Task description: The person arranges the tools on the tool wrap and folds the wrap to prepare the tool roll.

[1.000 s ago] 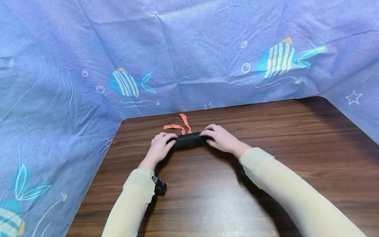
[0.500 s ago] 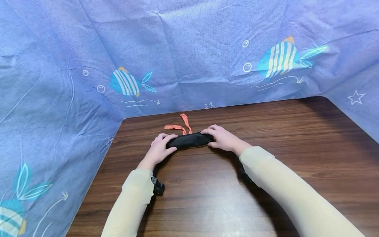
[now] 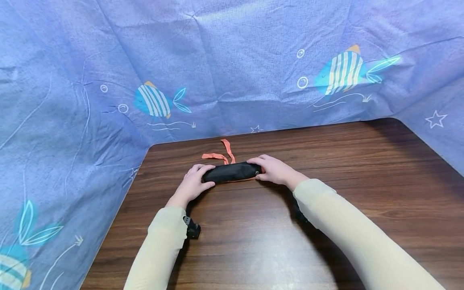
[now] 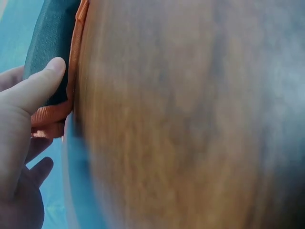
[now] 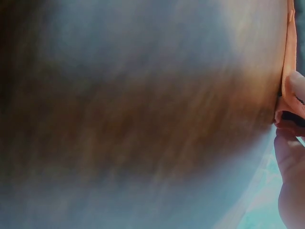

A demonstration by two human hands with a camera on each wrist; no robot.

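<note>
A rolled-up black fabric bundle with orange edging lies across the far part of the wooden table. Two orange ribbon ties stick out behind it. My left hand grips its left end; the left wrist view shows the thumb pressed on the dark cloth near the orange trim. At the other end my right hand holds the roll, beside a small round metal stud. The right wrist view catches only part of that hand at the orange edging. What the roll contains is hidden.
The brown wooden table spreads out toward the front and right. A blue curtain with printed fish hangs behind it and along the sides. A small black wrist camera sits by the left sleeve.
The roll has turned slightly, so its orange lower edge and the stud near the right end now show. The right hand has shifted a little outward; the left has barely moved.
</note>
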